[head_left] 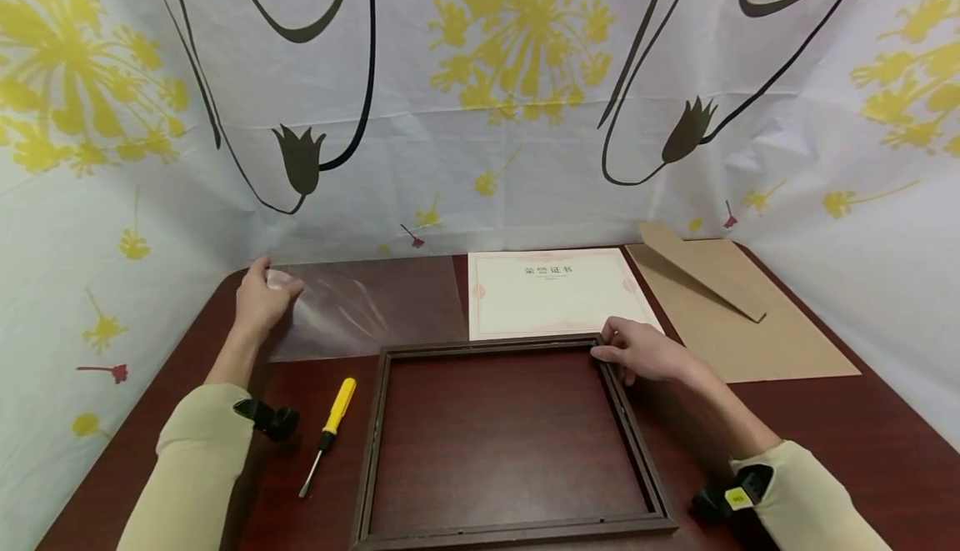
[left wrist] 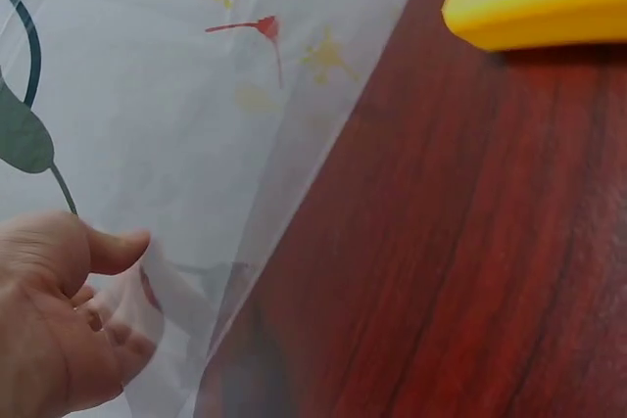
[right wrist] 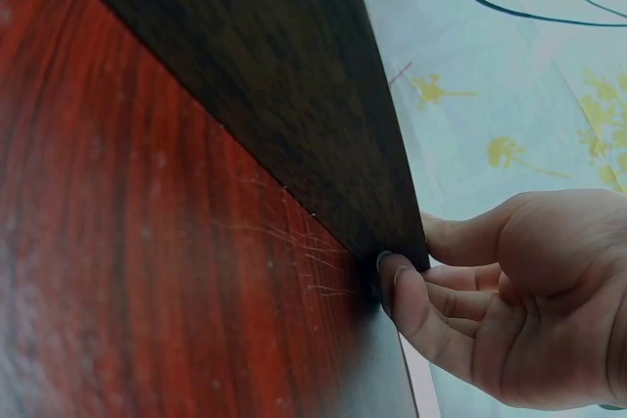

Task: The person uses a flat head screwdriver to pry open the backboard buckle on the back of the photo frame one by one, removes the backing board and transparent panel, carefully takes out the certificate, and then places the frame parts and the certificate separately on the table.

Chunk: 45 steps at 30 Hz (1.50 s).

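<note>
A clear plastic sheet (head_left: 375, 305) lies at the back left of the table. My left hand (head_left: 261, 297) pinches its left edge, thumb on top; in the left wrist view the fingers (left wrist: 122, 340) show through the sheet. At the front middle rests an empty dark brown picture frame (head_left: 375, 443). Its far right corner is gripped by my right hand (head_left: 641, 351), with the thumb over the top and fingers curled round the outer side, as the right wrist view shows at the frame's side (right wrist: 265, 75).
A screwdriver (head_left: 340, 405) with a yellow handle lies left of the frame. Behind the frame is a printed certificate (head_left: 555, 301). To its right lies a brown backing board (head_left: 772, 318) with a raised stand flap (head_left: 697, 272). A patterned white curtain (head_left: 420, 151) encloses the table.
</note>
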Motion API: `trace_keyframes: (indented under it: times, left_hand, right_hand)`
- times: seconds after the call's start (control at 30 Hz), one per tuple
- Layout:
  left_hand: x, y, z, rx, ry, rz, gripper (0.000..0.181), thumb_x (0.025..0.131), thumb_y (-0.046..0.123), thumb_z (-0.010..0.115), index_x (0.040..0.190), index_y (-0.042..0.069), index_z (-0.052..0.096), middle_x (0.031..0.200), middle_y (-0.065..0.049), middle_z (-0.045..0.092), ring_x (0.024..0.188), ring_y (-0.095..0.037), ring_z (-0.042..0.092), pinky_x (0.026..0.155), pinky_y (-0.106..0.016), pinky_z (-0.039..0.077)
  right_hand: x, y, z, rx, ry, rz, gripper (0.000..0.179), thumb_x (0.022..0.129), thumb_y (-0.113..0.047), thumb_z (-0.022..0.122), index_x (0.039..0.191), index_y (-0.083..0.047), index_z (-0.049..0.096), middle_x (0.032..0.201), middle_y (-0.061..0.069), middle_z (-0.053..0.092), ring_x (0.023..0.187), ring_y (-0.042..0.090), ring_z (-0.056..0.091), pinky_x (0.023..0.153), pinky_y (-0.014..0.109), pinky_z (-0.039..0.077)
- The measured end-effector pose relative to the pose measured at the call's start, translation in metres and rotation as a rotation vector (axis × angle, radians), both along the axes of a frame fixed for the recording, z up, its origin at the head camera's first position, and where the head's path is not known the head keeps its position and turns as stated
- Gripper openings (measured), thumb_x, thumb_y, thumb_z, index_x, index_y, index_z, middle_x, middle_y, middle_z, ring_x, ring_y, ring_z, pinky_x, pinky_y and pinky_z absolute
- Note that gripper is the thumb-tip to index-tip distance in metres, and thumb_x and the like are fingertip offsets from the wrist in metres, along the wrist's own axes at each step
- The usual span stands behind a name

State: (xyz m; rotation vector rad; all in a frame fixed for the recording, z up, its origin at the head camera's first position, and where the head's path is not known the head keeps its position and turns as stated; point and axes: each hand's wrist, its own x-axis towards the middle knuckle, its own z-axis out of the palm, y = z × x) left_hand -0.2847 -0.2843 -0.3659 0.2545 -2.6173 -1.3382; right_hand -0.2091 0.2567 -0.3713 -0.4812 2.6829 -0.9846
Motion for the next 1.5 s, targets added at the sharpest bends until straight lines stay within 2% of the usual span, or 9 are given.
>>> trace_keyframes:
  times: [0.13,0.2,0.4,0.5,0.73,0.83,1.17,1.37,1.5]
  left_hand:
    - [0.001,0.004,-0.006,-0.016,-0.036,-0.027,0.096,0.095,0.018,0.071,0.160,-0.002,0.003,0.140,-0.030,0.047,0.134,-0.049,0.039,0.107,-0.060,0.036]
    - [0.001,0.005,-0.006,-0.018,-0.062,-0.035,0.102,0.092,0.019,0.075,0.159,-0.003,0.001,0.144,-0.032,0.044,0.138,-0.049,0.033,0.108,-0.061,0.034]
    - [0.001,0.004,-0.007,-0.108,-0.105,-0.101,0.107,0.087,0.023,0.081,0.155,-0.012,0.006,0.148,-0.038,0.034,0.137,-0.053,0.032,0.108,-0.063,0.033]
    - [0.000,0.003,-0.008,-0.155,-0.136,-0.136,0.110,0.086,0.027,0.083,0.154,-0.015,0.007,0.151,-0.040,0.026,0.139,-0.054,0.028,0.108,-0.063,0.033]
    - [-0.003,-0.001,-0.013,-0.246,-0.229,-0.244,0.120,0.084,0.037,0.083,0.155,-0.011,-0.002,0.158,-0.040,-0.003,0.145,-0.057,0.002,0.111,-0.069,0.021]
    - [-0.004,-0.002,-0.016,-0.282,-0.235,-0.256,0.119,0.084,0.036,0.084,0.156,-0.010,0.000,0.157,-0.041,-0.001,0.143,-0.061,-0.001,0.110,-0.071,0.018]
    - [-0.005,-0.002,-0.023,-0.278,-0.228,-0.251,0.108,0.086,0.034,0.082,0.156,-0.010,0.013,0.160,-0.036,0.006,0.143,-0.059,0.000,0.111,-0.070,0.020]
    - [-0.003,0.001,-0.022,-0.273,-0.261,-0.263,0.104,0.087,0.036,0.081,0.156,-0.007,0.016,0.161,-0.034,0.004,0.142,-0.061,-0.001,0.109,-0.072,0.019]
    - [-0.003,0.003,-0.023,-0.303,-0.240,-0.277,0.096,0.088,0.036,0.079,0.154,-0.009,0.025,0.160,-0.033,0.010,0.140,-0.061,0.004,0.108,-0.074,0.015]
  right_hand:
    - [0.001,0.000,0.000,0.007,-0.004,0.003,0.022,0.100,-0.020,0.065,0.097,-0.003,0.051,0.070,0.003,0.061,0.053,0.020,0.062,0.061,0.036,0.053]
    - [0.001,0.000,0.000,0.005,-0.005,0.009,0.022,0.101,-0.020,0.064,0.097,-0.003,0.051,0.071,0.004,0.061,0.053,0.020,0.062,0.061,0.037,0.053]
    - [0.002,0.001,0.000,-0.012,-0.011,0.014,0.022,0.101,-0.020,0.064,0.098,-0.002,0.051,0.071,0.005,0.061,0.054,0.020,0.062,0.059,0.037,0.053]
    - [0.002,0.000,0.001,-0.018,-0.013,0.011,0.022,0.101,-0.020,0.064,0.097,-0.002,0.051,0.071,0.005,0.061,0.053,0.021,0.062,0.059,0.037,0.053]
    - [0.001,0.000,-0.001,-0.021,-0.016,0.006,0.022,0.101,-0.020,0.064,0.096,-0.003,0.051,0.072,0.005,0.061,0.053,0.021,0.062,0.060,0.037,0.053]
    - [0.001,-0.001,-0.001,-0.026,-0.018,0.007,0.022,0.101,-0.020,0.064,0.097,-0.002,0.051,0.073,0.005,0.062,0.053,0.021,0.062,0.059,0.037,0.054]
    - [0.002,-0.002,-0.001,-0.027,-0.015,0.007,0.022,0.101,-0.020,0.064,0.097,-0.003,0.051,0.073,0.004,0.062,0.053,0.021,0.062,0.059,0.037,0.054]
    - [0.001,-0.001,-0.001,-0.026,-0.015,0.006,0.022,0.101,-0.020,0.064,0.097,-0.003,0.051,0.073,0.004,0.062,0.053,0.022,0.062,0.059,0.037,0.054]
    - [0.002,0.000,-0.001,-0.021,-0.018,-0.002,0.022,0.101,-0.020,0.064,0.097,-0.003,0.051,0.073,0.004,0.062,0.053,0.021,0.062,0.059,0.037,0.054]
